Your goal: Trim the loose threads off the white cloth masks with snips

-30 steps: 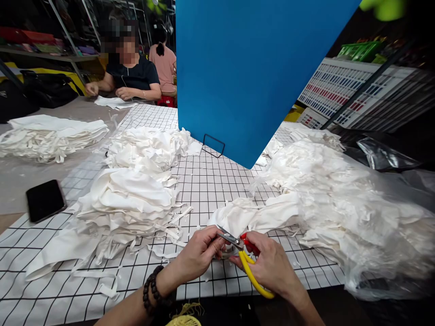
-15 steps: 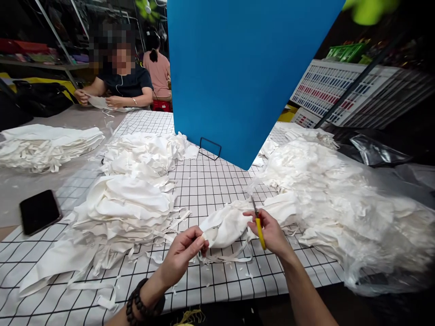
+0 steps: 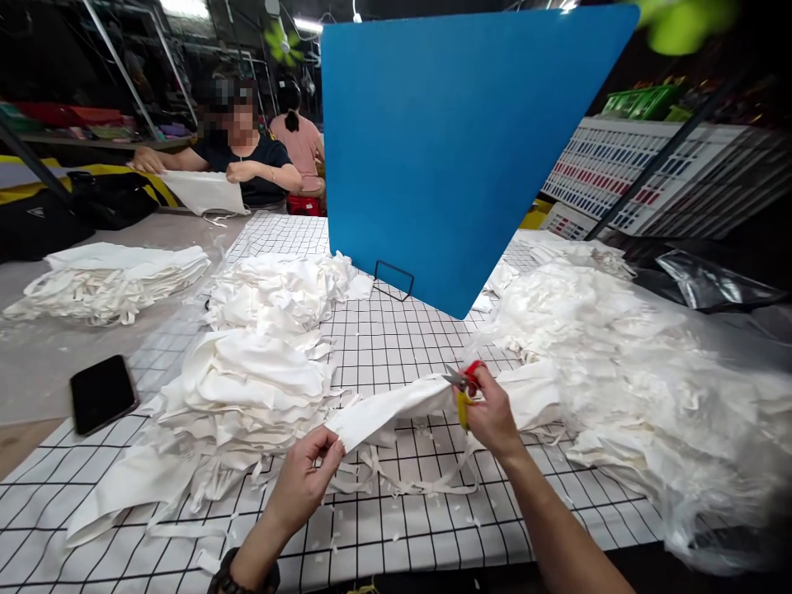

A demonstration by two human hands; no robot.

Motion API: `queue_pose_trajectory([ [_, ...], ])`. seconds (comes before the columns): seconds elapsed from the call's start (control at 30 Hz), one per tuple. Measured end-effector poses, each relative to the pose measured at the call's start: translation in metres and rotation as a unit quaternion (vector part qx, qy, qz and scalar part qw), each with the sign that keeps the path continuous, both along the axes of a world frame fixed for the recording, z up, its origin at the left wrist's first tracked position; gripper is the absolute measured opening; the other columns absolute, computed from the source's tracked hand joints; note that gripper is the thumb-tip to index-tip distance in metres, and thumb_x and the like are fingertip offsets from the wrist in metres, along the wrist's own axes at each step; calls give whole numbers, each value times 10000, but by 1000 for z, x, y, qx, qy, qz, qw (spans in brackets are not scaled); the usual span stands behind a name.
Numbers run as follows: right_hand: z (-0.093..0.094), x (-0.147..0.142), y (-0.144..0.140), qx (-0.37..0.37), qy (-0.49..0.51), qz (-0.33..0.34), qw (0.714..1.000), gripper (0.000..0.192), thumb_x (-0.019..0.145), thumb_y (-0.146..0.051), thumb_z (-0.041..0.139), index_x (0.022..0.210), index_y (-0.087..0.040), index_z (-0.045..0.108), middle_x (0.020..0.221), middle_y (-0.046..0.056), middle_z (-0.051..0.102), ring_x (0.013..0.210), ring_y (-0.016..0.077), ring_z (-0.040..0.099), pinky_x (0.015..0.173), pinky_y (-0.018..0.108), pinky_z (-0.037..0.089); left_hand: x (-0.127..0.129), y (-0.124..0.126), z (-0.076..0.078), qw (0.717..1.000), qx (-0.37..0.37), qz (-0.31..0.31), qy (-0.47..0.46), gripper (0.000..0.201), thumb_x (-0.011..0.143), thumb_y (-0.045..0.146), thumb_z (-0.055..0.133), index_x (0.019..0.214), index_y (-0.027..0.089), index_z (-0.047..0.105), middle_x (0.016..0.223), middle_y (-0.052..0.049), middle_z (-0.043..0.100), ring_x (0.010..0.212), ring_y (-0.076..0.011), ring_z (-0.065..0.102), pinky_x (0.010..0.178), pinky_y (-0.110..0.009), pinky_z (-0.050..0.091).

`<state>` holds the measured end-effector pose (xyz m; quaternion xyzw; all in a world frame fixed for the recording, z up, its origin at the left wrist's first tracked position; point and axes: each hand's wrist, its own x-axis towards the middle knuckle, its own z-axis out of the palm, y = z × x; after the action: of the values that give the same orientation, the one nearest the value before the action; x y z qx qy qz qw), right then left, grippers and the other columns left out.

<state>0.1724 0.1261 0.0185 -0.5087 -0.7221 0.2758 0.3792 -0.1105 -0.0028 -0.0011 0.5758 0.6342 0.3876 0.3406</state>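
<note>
My left hand point(image 3: 303, 483) pinches the near corner of a white cloth piece point(image 3: 389, 410), which stretches across the gridded table point(image 3: 384, 346). My right hand point(image 3: 488, 412) grips the far end of the same cloth together with small scissors point(image 3: 463, 388) that have a yellow and red handle. Loose white straps point(image 3: 421, 483) hang from the cloth onto the table between my hands.
A stack of white cloth pieces point(image 3: 253, 379) lies to the left, a large heap in clear plastic point(image 3: 624, 388) to the right. A blue upright board point(image 3: 458, 148) stands behind. A black phone point(image 3: 102, 393) lies at left. A person in a dark top point(image 3: 247, 157) handles cloth at the far table.
The scissors came away from the cloth edge near my left hand. Both hands moved apart and pulled the white cloth out flat between them; the co-worker lifted a cloth.
</note>
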Motion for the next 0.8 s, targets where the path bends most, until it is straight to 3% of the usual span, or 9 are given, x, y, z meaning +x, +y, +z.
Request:
queue_pose_trajectory([
  [0.07,6,18,-23,-38,-21,23,999,124,792,-180,564,910,-215,556,798,-1,537,710,165,478,643,277,411,0,2,-6,999,-5,5,45,296,913,357,485,691,185,578,675,-9,561,662,-169,517,637,-259,391],
  [0.17,2,43,-56,-185,-78,118,973,60,791,-235,614,814,-223,560,679,-35,517,604,143,455,546,255,370,3,6,-17,992,3,0,124,266,899,326,477,689,192,572,745,-34,587,747,-201,559,723,-302,440],
  [0.23,-7,55,-68,-246,-68,112,961,91,802,-285,622,817,-215,565,692,-28,556,610,143,490,562,257,396,6,7,-22,981,31,37,189,192,855,312,521,735,186,601,928,-93,603,923,-263,569,861,-393,442],
  [0.33,-20,58,-64,-228,-16,49,972,164,855,-327,566,960,-202,561,899,32,638,750,164,571,664,273,460,14,4,-17,955,88,142,245,182,807,310,573,878,158,644,1231,-180,496,1147,-355,477,993,-525,353],
  [0.43,-29,43,-43,-143,-50,75,986,172,861,-280,524,1014,-202,535,907,32,638,729,149,555,633,250,447,30,1,-1,979,85,106,149,208,849,334,542,913,166,647,1131,-147,567,1095,-311,515,977,-483,376],
  [0.53,-35,20,-19,-105,-96,131,981,117,781,-225,585,894,-210,560,744,-24,614,606,125,502,553,223,394,56,0,8,991,-80,-48,-94,273,875,382,523,834,159,675,882,-87,665,837,-220,595,784,-353,468],
  [0.6,-37,9,-7,-85,-111,150,979,102,728,-192,616,815,-208,566,681,-43,594,582,122,497,544,220,378,76,3,5,929,-223,-114,-272,284,852,371,561,830,126,703,828,-88,694,687,-165,589,644,-279,464],
  [0.67,-35,5,-3,-48,-124,151,980,99,706,-152,600,779,-203,557,668,-39,587,593,131,512,564,231,382,93,7,-3,845,-319,-115,-414,267,827,319,595,892,90,715,877,-114,714,636,-131,590,604,-244,463],
  [0.8,-20,14,-21,52,-125,97,986,126,747,-114,517,845,-189,545,783,34,618,705,187,548,683,318,414,117,23,-10,718,-375,-64,-582,394,866,402,577,1006,55,698,1049,-171,701,681,-126,638,659,-239,504],
])
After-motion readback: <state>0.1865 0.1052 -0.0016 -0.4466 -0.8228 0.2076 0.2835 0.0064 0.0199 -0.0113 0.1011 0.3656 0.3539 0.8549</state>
